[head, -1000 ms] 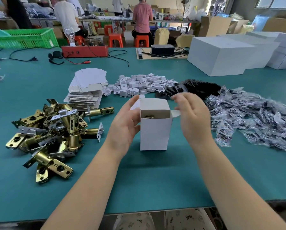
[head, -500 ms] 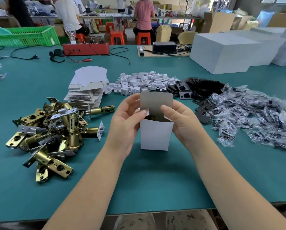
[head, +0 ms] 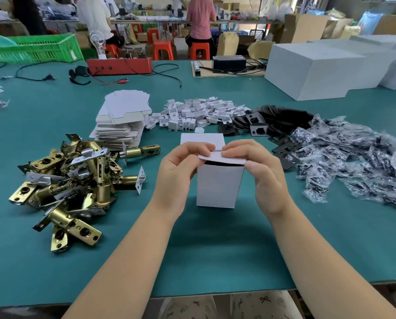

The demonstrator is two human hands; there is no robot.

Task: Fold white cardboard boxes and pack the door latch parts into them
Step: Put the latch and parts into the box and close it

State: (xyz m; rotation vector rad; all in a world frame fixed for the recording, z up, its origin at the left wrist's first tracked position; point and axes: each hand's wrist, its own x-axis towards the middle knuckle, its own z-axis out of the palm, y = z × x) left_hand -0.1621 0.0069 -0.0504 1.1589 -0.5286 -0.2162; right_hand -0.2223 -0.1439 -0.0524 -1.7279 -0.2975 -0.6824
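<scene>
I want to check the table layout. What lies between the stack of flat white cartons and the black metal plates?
In the head view, a heap of small white folded inserts lies between the flat carton stack and the black plates.

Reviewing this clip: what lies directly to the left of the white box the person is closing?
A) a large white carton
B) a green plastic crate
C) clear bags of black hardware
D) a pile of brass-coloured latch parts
D: the pile of brass-coloured latch parts lies left of the white box, on the teal table.
</scene>
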